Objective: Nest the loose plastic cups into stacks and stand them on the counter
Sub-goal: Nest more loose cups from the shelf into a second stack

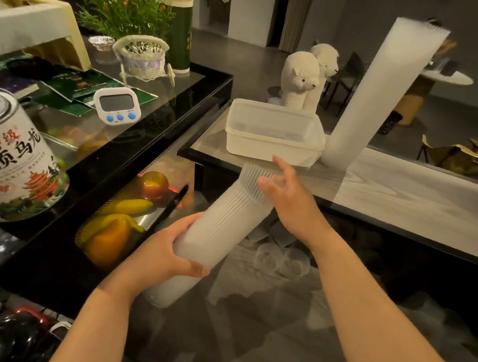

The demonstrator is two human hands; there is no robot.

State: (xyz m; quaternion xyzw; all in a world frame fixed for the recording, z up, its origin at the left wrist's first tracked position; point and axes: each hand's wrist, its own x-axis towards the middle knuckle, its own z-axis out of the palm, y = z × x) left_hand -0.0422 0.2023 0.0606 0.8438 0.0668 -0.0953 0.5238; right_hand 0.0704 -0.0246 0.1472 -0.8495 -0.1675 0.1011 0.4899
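cup stack (217,230) | tilted, rims up-right (toward counter (401,189)) | left hand (168,249) grips

One camera only — it sits on my head and looks forward and down, wide-angled, so straight edges bow near the borders. My forearms enter from the bottom edge, close to the lens. The surface (401,186) runs across the middle distance, and the room lies well beyond.
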